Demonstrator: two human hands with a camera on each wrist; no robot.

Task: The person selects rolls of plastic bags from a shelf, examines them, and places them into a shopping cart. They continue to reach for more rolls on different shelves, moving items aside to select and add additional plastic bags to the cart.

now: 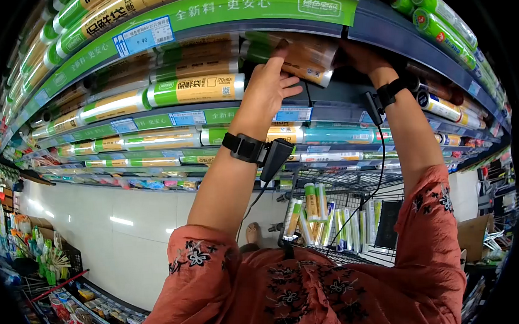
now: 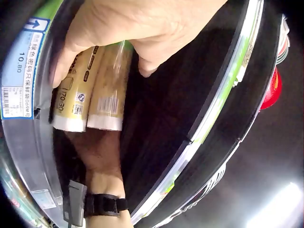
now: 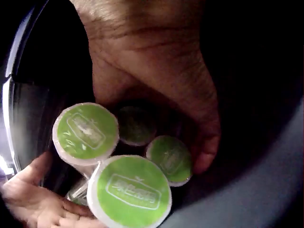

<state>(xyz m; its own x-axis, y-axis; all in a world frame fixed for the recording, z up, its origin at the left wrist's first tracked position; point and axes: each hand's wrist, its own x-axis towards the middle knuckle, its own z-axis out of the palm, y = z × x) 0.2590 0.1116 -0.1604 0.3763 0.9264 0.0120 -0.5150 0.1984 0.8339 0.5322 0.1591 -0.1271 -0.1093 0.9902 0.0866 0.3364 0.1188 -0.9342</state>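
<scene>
In the head view, a bundle of food storage bag rolls (image 1: 309,54) juts from the middle shelf, under the green-edged upper shelf. My left hand (image 1: 270,82) lies at their left side, thumb up by the rolls and fingers stretched out below. The left wrist view shows that hand spanning two tan rolls (image 2: 107,85) with white ends. My right hand (image 1: 365,56) reaches in under the upper shelf, partly in shadow. Seen from the right wrist, the right hand (image 3: 156,61) curls round several rolls with green round ends (image 3: 130,190), while the left hand (image 3: 42,199) touches their near side.
More bag rolls (image 1: 197,89) lie left of the hands on the same shelf. A green price-label strip (image 1: 228,14) edges the shelf overhead. Below stands a wire shopping cart (image 1: 354,183) holding several upright rolls and boxes. Camera cables hang from both wrists.
</scene>
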